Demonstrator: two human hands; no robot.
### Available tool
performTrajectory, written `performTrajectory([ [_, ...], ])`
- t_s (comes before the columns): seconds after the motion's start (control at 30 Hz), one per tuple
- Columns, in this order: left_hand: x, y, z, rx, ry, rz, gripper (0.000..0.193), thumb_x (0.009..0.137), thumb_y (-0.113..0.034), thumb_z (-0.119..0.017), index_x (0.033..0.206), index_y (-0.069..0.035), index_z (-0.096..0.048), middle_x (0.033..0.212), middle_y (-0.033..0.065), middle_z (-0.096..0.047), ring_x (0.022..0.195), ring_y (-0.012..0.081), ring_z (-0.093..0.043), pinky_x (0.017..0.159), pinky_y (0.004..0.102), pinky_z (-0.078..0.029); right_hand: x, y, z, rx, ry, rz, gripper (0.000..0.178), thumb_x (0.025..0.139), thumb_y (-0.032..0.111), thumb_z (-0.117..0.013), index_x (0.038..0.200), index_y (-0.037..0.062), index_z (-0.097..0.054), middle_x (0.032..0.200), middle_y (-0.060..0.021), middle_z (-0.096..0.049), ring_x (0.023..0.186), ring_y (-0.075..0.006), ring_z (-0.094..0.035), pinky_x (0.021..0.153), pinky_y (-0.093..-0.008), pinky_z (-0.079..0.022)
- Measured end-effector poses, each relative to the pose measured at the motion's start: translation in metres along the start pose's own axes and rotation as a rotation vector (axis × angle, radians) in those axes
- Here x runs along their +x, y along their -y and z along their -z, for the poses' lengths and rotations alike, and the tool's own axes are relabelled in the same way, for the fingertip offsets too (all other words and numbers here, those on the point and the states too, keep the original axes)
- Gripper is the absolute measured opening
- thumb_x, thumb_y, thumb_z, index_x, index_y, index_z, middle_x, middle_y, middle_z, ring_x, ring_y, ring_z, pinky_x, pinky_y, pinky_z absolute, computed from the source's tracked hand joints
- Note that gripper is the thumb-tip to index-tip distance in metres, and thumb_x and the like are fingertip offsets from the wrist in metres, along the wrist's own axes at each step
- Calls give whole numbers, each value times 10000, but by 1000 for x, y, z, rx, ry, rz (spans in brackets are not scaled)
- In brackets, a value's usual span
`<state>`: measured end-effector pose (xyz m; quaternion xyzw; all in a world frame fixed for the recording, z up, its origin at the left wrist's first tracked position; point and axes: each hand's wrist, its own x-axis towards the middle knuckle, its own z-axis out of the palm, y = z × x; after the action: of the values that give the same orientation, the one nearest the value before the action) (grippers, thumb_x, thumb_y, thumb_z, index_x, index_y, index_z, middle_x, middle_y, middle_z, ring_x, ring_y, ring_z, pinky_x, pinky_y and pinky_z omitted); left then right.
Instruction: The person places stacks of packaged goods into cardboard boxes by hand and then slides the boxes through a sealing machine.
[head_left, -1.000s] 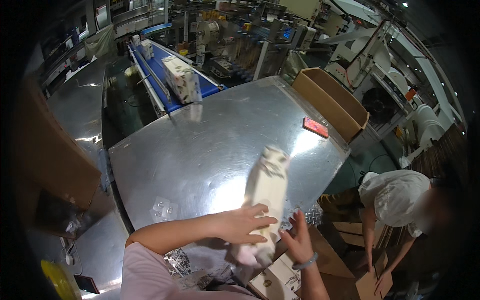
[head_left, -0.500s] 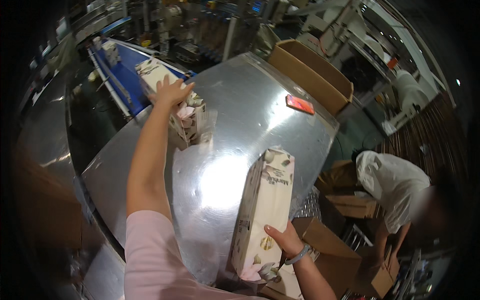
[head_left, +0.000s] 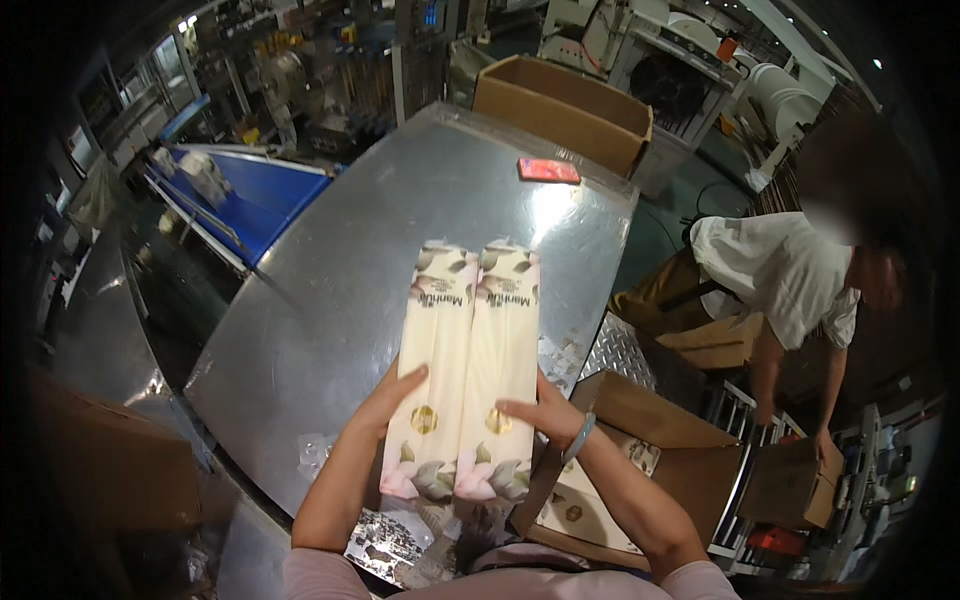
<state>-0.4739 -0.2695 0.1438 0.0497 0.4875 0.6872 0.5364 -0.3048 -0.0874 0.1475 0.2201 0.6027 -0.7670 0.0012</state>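
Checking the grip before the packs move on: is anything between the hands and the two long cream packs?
Nothing visible. The left hand presses the left cream flower-printed pack directly and the right hand the right cream pack; the packs lie side by side, touching, over the shiny metal table.

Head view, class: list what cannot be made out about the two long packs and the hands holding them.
- Backs of the two packs: turned away from the head camera.
- Left hand: palm and most fingers hidden behind the left pack.
- Right hand: fingertips hidden behind the right pack.
- Open carton: contents partly blocked by the right forearm.
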Motion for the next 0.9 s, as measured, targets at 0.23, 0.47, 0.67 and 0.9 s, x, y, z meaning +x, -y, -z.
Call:
performTrajectory([
  [0.23, -97, -18, -99, 684, 173, -404, 790, 764, -163, -674, 1392, 4, -223, 1317, 145, -399, 1197, 210, -401, 952, 359, -380, -157, 41, 24, -346, -98, 591, 775, 767, 109, -697, 1372, -2, -227, 1239, -178, -440, 1155, -240, -449, 993, -357, -361],
  [0.47, -103, 23, -247, 1114, 580, -939, 1138, 630, -432, -774, 1433, 15, -102, 1475, 216, -183, 1341, 312, -265, 1078, 390, -232, -309, -6, 67, -289, 58, 452, 592, 854, 308, -573, 1344, 42, -373, 1294, -144, -456, 1198, -229, -433, 1019, -323, -329],
  [0.67, -78, 50, -307, 1252, 837, -491, 1012, 639, -355, -767, 1403, 31, -227, 1457, 201, -253, 1359, 296, -240, 1087, 362, -198, -342, -52, 66, -121, -35, 332, 626, 887, 447, -475, 1353, 39, -381, 1321, -157, -447, 1235, -239, -408, 1036, -305, -298],
  [0.9, 10, 79, -367, 1635, 1075, -200, 781, 740, -409, -685, 1388, -119, -359, 1279, 146, -518, 1144, 254, -518, 960, 325, -378, -267, -132, 69, -89, -139, -403, 792, 837, 628, -460, 1309, -7, -437, 1279, -215, -487, 1234, -270, -423, 1000, -304, -333],
])
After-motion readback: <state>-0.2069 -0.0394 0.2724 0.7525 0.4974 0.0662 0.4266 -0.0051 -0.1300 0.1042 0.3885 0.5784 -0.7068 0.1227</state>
